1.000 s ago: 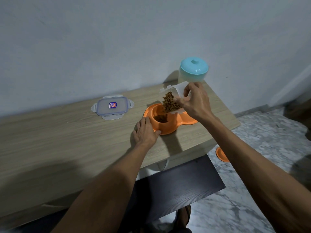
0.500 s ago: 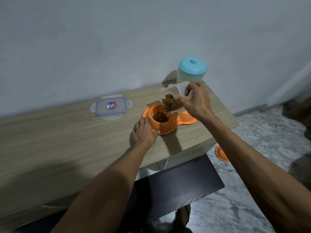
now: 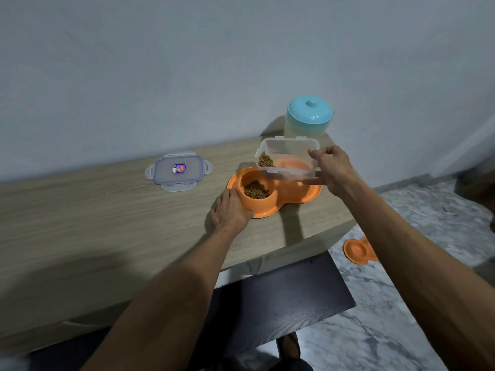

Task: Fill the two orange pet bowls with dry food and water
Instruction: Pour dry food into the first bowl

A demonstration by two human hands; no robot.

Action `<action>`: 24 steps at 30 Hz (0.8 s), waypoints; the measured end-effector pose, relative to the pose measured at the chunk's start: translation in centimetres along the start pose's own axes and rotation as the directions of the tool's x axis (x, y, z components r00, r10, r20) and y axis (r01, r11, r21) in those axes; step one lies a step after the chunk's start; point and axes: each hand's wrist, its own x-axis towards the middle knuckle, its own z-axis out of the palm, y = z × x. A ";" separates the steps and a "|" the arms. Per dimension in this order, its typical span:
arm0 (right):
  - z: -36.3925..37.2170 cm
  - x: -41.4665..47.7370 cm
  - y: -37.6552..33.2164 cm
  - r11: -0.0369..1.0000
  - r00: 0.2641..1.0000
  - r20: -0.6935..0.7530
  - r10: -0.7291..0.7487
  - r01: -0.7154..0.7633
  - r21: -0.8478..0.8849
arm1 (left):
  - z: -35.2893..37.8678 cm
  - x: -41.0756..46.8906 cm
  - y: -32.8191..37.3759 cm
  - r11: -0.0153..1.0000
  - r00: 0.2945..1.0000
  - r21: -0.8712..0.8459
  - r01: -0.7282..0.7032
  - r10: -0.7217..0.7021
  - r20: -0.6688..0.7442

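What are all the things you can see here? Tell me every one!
table: one, light wood, by the grey wall
double bowl: one, orange, on the table
clear container: one, see-through, held above the double bowl
dry food: brown, heap in the double bowl's left side, some in the clear container
lid: one, clear with blue rim, on the table, left
jar: one, teal lid, table's back right corner
floor bowl: one, orange, on the marble floor
bench: one, dark, under the table
left hand: one, against the double bowl's left side
right hand: one, fingers gripping the clear container
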 end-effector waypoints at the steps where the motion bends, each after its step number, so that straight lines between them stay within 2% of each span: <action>1: 0.3 0.4 -0.1 1.000 1.000 0.022 0.003 -0.003 0.004 | -0.1 0.0 0.2 1.000 1.000 0.004 0.012 -0.012 -0.002; 7: 3.7 3.7 -1.0 1.000 0.988 0.153 -0.004 0.002 0.018 | -0.1 -0.2 0.9 0.998 0.998 0.004 0.068 -0.068 0.006; 13: 9.7 12.9 0.5 0.988 0.980 0.177 -0.088 0.108 -0.111 | 0.2 -0.3 0.9 0.996 0.996 -0.002 0.085 -0.085 -0.037; 18: 12.6 12.2 -0.7 0.970 0.979 0.178 -0.095 0.132 -0.206 | 0.5 -0.2 0.6 0.995 0.994 -0.022 0.102 -0.103 -0.035; 24: 13.8 12.8 0.5 0.968 0.982 0.181 -0.056 0.098 -0.230 | 0.5 0.0 0.4 0.993 0.996 -0.084 0.077 -0.080 -0.035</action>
